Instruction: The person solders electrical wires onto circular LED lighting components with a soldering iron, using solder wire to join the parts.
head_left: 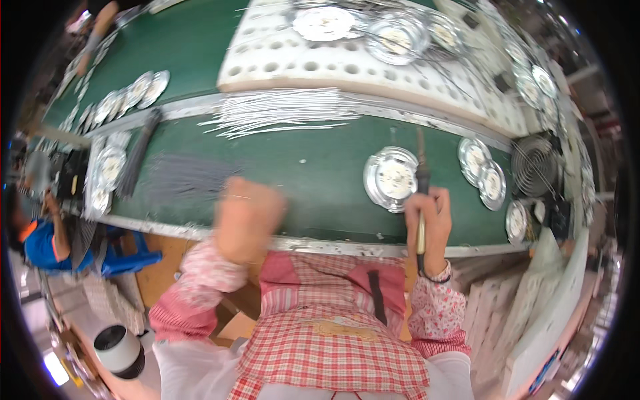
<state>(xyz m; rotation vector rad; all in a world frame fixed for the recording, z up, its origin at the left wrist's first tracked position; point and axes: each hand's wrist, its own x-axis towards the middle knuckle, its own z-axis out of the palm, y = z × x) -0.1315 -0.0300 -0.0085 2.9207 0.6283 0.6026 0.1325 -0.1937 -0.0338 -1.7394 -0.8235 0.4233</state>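
My right hand (430, 223) is closed round the handle of a soldering iron (422, 180), whose tip points away from me. Just left of the iron, a round silver metal disc (392, 179) with a pale centre lies on the green work surface. Blurred by motion, my left hand (247, 217) is curled above the near edge. A thin pale line shows at its fingers, but what it holds is too smeared to make out. Beside that hand lies a spread of dark grey wires (190, 177). White wires (280, 110) lie in a pile farther back.
Two overlapping discs (483, 173) lie at the right, near a coiled metal stand (533, 165). A white board with holes (287, 67) carries more discs and wires at the back. More discs (110, 167) stand at the left. A person in blue (50, 240) sits far left.
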